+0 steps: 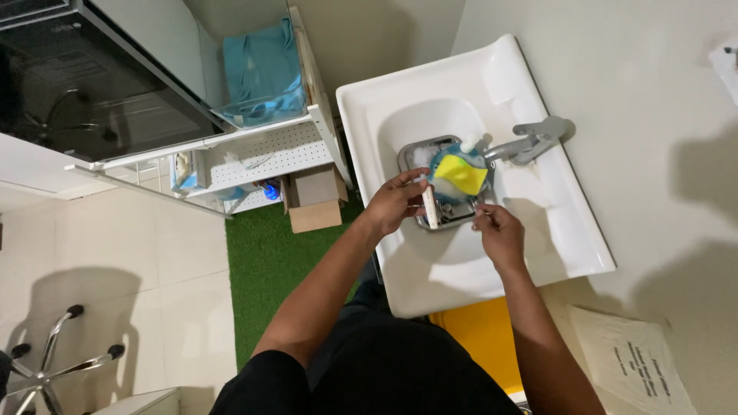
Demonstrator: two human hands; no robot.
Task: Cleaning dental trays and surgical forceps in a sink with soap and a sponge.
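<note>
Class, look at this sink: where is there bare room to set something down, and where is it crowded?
Bare room: the flat ledge of the white sink right of the tap, and the front rim nearest the person. Crowded: the basin middle, where the left hand and right hand work at a metal tray holding a blue and yellow pouch.

metal tray point(409, 154): contents hidden under sponge point(460, 174) | right hand point(500, 234): fingertip grip too small to tell
</note>
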